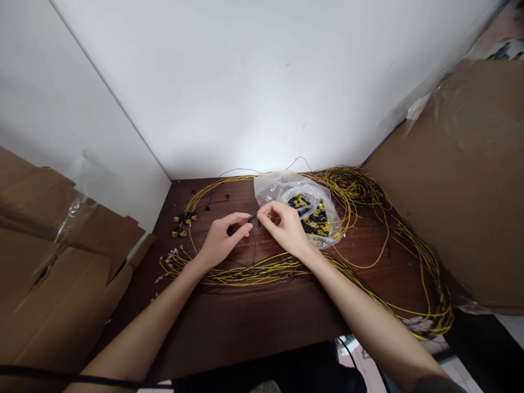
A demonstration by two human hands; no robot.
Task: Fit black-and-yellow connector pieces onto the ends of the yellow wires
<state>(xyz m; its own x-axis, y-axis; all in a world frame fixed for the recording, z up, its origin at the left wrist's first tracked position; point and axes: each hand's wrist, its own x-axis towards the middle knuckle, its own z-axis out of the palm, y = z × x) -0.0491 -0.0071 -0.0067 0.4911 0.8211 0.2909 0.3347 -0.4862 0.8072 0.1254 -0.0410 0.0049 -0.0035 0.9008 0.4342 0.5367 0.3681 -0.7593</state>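
Observation:
Over the middle of the table my left hand (224, 236) pinches a small black part (252, 218) between thumb and forefinger. My right hand (284, 224) is closed in a pinch at the other end of that part, its fingertips almost meeting the left ones. A thin line, perhaps wire, shows near the right fingers, but its path is partly hidden. From the left fingertips a thin dark wire (254, 248) hangs down. Right behind my right hand lies a clear plastic bag (270, 188) holding many black and yellow connector-like pieces (315, 218).
Yellow and black wires (262, 270) loop around the brown table (254, 311), with a tangled coil (347, 185) at back right. White-tipped wire ends (170, 259) and black-and-yellow pieces (180, 229) lie left. Cardboard (458, 180) stands right, more cardboard (61, 295) left, a white wall (245, 98) behind.

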